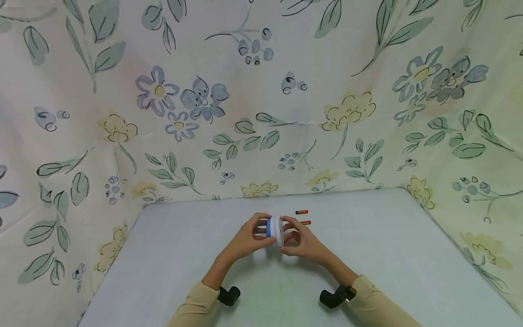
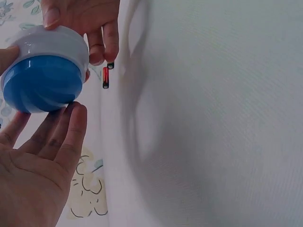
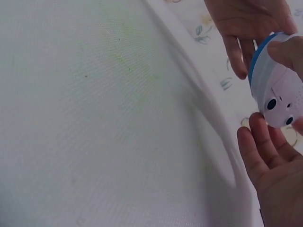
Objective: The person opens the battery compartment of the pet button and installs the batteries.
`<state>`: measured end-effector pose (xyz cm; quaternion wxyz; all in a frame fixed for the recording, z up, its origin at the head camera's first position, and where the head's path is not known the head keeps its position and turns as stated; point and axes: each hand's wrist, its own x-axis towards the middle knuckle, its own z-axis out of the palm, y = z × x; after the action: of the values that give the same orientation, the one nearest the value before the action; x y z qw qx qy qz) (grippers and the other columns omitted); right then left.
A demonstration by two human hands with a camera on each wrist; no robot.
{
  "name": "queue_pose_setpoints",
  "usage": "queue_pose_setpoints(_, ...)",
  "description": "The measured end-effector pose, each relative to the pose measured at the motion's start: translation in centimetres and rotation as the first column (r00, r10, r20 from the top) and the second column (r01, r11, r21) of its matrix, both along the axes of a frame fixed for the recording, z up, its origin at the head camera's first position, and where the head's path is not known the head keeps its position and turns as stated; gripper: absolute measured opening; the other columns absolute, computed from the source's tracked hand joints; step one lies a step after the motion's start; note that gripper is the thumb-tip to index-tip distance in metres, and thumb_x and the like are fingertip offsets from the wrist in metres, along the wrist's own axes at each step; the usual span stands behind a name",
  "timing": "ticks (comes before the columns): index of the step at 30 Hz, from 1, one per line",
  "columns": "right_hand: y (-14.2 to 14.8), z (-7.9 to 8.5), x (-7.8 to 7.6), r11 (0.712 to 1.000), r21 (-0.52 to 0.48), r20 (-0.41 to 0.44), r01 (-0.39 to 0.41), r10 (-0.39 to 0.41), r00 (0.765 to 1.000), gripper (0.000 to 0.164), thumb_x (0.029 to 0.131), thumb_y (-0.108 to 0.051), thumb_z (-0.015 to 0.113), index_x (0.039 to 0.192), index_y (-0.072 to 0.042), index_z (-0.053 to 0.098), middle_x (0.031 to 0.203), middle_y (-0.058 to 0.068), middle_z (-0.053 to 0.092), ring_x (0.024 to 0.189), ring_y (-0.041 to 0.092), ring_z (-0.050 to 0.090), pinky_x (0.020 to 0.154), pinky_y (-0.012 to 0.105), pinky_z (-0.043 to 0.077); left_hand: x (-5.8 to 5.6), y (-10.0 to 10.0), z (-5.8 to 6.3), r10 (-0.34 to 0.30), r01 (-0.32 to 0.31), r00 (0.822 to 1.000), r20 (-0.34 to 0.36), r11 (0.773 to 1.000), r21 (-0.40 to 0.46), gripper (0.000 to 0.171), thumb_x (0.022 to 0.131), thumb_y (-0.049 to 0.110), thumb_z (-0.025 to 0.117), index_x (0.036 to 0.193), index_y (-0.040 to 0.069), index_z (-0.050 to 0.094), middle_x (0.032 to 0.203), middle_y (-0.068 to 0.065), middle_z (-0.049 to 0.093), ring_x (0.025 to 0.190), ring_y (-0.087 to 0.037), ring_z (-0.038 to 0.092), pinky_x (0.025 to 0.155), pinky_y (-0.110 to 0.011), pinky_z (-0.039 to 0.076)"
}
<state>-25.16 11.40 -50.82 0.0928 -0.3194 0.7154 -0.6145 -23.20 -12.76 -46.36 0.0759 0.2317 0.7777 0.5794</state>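
Between both hands, above the table, a round white-and-blue device [image 1: 274, 230] is held on its edge. My left hand [image 1: 248, 238] grips its blue side, thumb and fingers spread around the rim. From the other side my right hand [image 1: 304, 244] pinches the white part between thumb and fingers. The left wrist view shows a smooth, glossy blue dome [image 2: 42, 85] set in a white ring. Seen from the right wrist, the pale face [image 3: 284, 97] carries dark round spots and small holes. Just beyond the right hand lie two red-and-black batteries [image 1: 302, 212], one partly covered by its fingers.
A white cloth covers the table [image 1: 175, 254]. Behind it and along the sides hangs a flower-patterned curtain [image 1: 261, 100]. Each wrist bears a black camera mount, one on the left [image 1: 229, 295] and one on the right [image 1: 336, 297].
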Motion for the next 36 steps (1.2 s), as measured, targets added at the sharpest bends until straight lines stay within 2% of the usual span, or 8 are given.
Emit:
queue_pose_setpoints(6,0.4,0.3,0.1,1.0,0.029,-0.011,0.004,-0.004,1.0,0.083,0.084,-0.004,0.084,0.152,-0.003,0.037,0.123,0.021,0.052,0.1,0.032,0.063,0.089,0.043,0.055,0.0,-0.3,-0.4,-0.021,0.021,1.0,0.003,1.0,-0.01,0.059,0.093,0.013,0.078,0.141,0.009,0.045,0.138,-0.019,0.055,0.118,-0.033,0.061,0.092,-0.037,0.053)
queue_pose_setpoints(13,0.9,0.6,0.2,0.989,0.129,-0.05,0.067,-0.061,0.997,0.08,0.083,-0.011,0.085,0.15,-0.001,0.042,0.121,0.016,0.052,0.103,0.029,0.059,0.088,0.039,0.054,-0.2,-0.5,-1.0,-0.009,0.007,0.999,-0.037,0.999,-0.049,0.056,0.09,0.012,0.08,0.136,0.005,0.048,0.139,-0.015,0.053,0.118,-0.032,0.061,0.093,-0.043,0.053)
queue_pose_setpoints(20,1.1,1.0,0.1,0.983,0.158,-0.061,0.092,-0.084,0.995,0.078,0.084,-0.013,0.086,0.149,-0.001,0.045,0.123,0.016,0.051,0.103,0.029,0.057,0.087,0.034,0.053,-0.1,-0.6,-1.3,-0.019,0.012,0.998,-0.052,0.993,-0.119,0.073,0.089,0.016,0.081,0.149,0.006,0.041,0.141,-0.017,0.054,0.12,-0.032,0.06,0.094,-0.046,0.051)
queue_pose_setpoints(25,1.1,1.0,0.2,0.976,0.183,-0.083,0.118,-0.104,0.991,0.08,0.08,-0.014,0.089,0.147,-0.001,0.047,0.119,0.014,0.05,0.1,0.028,0.056,0.085,0.032,0.053,-0.1,-0.3,-1.4,-0.022,0.017,0.999,-0.04,0.99,-0.138,0.075,0.086,0.018,0.085,0.148,0.006,0.044,0.14,-0.013,0.055,0.12,-0.031,0.06,0.095,-0.045,0.051)
queue_pose_setpoints(30,1.2,0.7,0.3,0.961,0.236,-0.138,0.146,-0.115,0.984,0.082,0.078,-0.018,0.091,0.146,-0.002,0.048,0.118,0.01,0.05,0.098,0.025,0.055,0.083,0.032,0.053,-0.1,-0.2,-1.5,-0.004,-0.003,0.999,-0.037,0.981,-0.195,0.075,0.084,0.017,0.087,0.147,0.005,0.047,0.14,-0.009,0.055,0.118,-0.028,0.061,0.093,-0.042,0.052)
queue_pose_setpoints(36,1.3,0.4,0.2,0.927,0.33,-0.209,0.176,-0.11,0.972,0.085,0.077,-0.026,0.093,0.147,-0.003,0.049,0.115,0.006,0.05,0.099,0.022,0.055,0.083,0.031,0.053,0.0,0.0,-1.7,0.021,-0.03,0.999,-0.038,0.959,-0.282,0.075,0.083,0.018,0.087,0.145,0.001,0.048,0.14,-0.015,0.055,0.116,-0.032,0.061,0.09,-0.041,0.054)
